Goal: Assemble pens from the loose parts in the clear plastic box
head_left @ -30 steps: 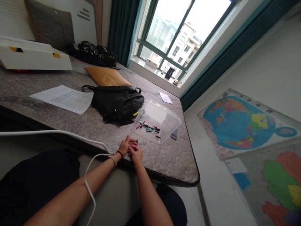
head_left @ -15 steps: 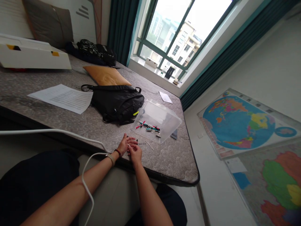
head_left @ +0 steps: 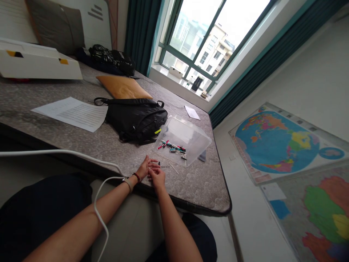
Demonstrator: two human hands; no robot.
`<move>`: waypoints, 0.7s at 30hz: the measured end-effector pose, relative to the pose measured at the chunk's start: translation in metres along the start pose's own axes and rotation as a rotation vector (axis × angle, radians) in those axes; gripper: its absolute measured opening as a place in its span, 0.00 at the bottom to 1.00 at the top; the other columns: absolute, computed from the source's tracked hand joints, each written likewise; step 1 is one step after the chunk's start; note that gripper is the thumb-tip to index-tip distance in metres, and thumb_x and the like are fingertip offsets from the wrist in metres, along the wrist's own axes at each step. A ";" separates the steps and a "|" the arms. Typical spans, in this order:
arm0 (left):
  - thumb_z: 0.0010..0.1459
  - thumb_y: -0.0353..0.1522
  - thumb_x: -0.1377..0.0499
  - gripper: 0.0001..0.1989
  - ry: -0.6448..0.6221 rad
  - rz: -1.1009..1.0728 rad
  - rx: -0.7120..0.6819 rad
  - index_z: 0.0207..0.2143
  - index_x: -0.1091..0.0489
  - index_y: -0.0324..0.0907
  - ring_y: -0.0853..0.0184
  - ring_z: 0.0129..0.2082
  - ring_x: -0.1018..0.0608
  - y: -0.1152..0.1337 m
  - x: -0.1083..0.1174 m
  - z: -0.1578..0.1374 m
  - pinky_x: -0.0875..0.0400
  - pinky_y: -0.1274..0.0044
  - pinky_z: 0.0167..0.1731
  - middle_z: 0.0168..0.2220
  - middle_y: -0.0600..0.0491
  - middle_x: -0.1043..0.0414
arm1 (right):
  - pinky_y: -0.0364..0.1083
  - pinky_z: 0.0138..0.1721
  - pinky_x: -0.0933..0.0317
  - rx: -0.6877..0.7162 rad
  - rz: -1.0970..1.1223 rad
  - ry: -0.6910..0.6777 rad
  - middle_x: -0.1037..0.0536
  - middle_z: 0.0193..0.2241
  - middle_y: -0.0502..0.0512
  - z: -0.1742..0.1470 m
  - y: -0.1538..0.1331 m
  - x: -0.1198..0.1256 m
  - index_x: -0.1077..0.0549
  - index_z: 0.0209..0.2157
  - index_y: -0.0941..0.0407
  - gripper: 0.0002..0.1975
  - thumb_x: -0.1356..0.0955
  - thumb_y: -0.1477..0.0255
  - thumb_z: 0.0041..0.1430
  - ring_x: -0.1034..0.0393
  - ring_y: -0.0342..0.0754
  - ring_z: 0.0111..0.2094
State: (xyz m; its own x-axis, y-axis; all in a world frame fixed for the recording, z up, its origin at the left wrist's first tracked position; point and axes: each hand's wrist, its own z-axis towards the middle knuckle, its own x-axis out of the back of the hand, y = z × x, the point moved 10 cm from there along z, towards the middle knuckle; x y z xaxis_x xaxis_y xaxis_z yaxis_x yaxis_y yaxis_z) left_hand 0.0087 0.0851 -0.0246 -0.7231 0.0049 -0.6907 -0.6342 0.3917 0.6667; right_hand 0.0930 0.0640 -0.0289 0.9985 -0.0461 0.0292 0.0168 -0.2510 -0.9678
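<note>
"Pens (head_left: 177,149): state their place."

"Clear tray (head_left: 200,147), heaped loosely at its near end; red, teal, black and white. One white stick (head_left: 173,168) lies outside, just beside the tray."

"Surface and room?"

"From my remote post I note a grey mattress (head_left: 204,187) bearing the tray, a black bag (head_left: 136,118), a printed sheet (head_left: 76,112) and a tan envelope (head_left: 124,87). Beyond is a window (head_left: 201,32) flanked by dark green curtains (head_left: 140,32). A world map (head_left: 275,140) hangs on the wall."

"Pose?"

"Left hand (head_left: 144,169) reaches over the mattress's near edge, palm facing the right hand (head_left: 157,177), fingers partly extended. A white cable (head_left: 96,209) crosses its forearm. The right hand meets it, fingers bent inward."

"Grip?"

"Both hands' fingers are together, touching. Whether either is clamped on something, I cannot tell."
</note>
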 end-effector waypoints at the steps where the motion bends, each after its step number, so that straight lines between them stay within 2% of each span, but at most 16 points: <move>1: 0.61 0.57 0.59 0.35 0.018 -0.030 -0.013 0.42 0.31 0.36 0.56 0.31 0.18 0.003 0.002 -0.001 0.26 0.69 0.32 0.33 0.39 0.21 | 0.39 0.19 0.35 -0.016 0.035 -0.009 0.23 0.20 0.53 -0.001 0.000 0.001 0.26 0.28 0.60 0.14 0.25 0.64 0.46 0.28 0.44 0.20; 4: 0.60 0.59 0.59 0.36 0.093 -0.137 -0.074 0.43 0.33 0.37 0.53 0.37 0.18 0.013 0.010 -0.005 0.25 0.66 0.36 0.34 0.38 0.21 | 0.40 0.21 0.33 -0.032 0.192 0.020 0.22 0.24 0.53 -0.003 0.000 0.020 0.26 0.31 0.59 0.16 0.25 0.63 0.45 0.27 0.44 0.23; 7: 0.61 0.58 0.57 0.33 0.142 -0.195 -0.092 0.42 0.33 0.38 0.54 0.38 0.18 0.016 0.015 -0.006 0.25 0.64 0.40 0.32 0.40 0.21 | 0.40 0.24 0.32 -0.007 0.285 0.142 0.23 0.27 0.52 -0.004 0.000 0.063 0.28 0.33 0.58 0.19 0.24 0.61 0.44 0.27 0.43 0.25; 10: 0.62 0.54 0.55 0.29 0.161 -0.151 -0.085 0.41 0.33 0.38 0.57 0.34 0.18 0.013 0.017 -0.003 0.24 0.65 0.39 0.27 0.45 0.23 | 0.40 0.23 0.32 0.068 0.185 0.265 0.24 0.25 0.51 -0.005 -0.006 0.113 0.29 0.32 0.58 0.20 0.25 0.59 0.44 0.27 0.44 0.25; 12: 0.63 0.51 0.51 0.25 0.178 -0.049 -0.109 0.41 0.33 0.38 0.58 0.32 0.18 0.012 0.018 -0.001 0.24 0.67 0.36 0.26 0.48 0.24 | 0.40 0.20 0.34 0.102 0.075 0.271 0.25 0.24 0.51 -0.004 -0.009 0.133 0.29 0.31 0.58 0.20 0.25 0.57 0.44 0.28 0.44 0.24; 15: 0.60 0.47 0.45 0.19 0.218 0.226 -0.177 0.39 0.32 0.39 0.61 0.28 0.19 0.012 0.016 0.000 0.24 0.70 0.31 0.24 0.52 0.26 | 0.40 0.18 0.36 0.105 -0.045 0.223 0.26 0.22 0.50 -0.002 -0.007 0.140 0.30 0.29 0.58 0.20 0.26 0.56 0.44 0.28 0.45 0.22; 18: 0.57 0.44 0.42 0.14 0.231 0.447 -0.209 0.33 0.30 0.41 0.62 0.25 0.21 0.008 0.010 -0.001 0.27 0.73 0.26 0.21 0.53 0.28 | 0.40 0.17 0.37 0.115 -0.135 0.232 0.26 0.20 0.49 0.001 -0.004 0.139 0.30 0.29 0.57 0.19 0.28 0.56 0.46 0.29 0.45 0.21; 21: 0.55 0.41 0.39 0.09 0.225 0.596 -0.236 0.29 0.28 0.44 0.57 0.34 0.21 0.013 0.006 -0.003 0.27 0.72 0.33 0.23 0.51 0.26 | 0.40 0.15 0.39 0.121 -0.176 0.261 0.27 0.18 0.48 0.004 -0.001 0.139 0.30 0.29 0.57 0.17 0.29 0.57 0.47 0.30 0.45 0.19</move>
State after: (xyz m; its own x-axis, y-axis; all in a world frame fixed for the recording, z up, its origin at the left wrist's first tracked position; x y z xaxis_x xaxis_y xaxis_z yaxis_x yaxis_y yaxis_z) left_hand -0.0047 0.0872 -0.0187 -0.9908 -0.0443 -0.1282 -0.1340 0.1701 0.9763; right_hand 0.2316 0.0616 -0.0246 0.9331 -0.2616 0.2467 0.2096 -0.1616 -0.9643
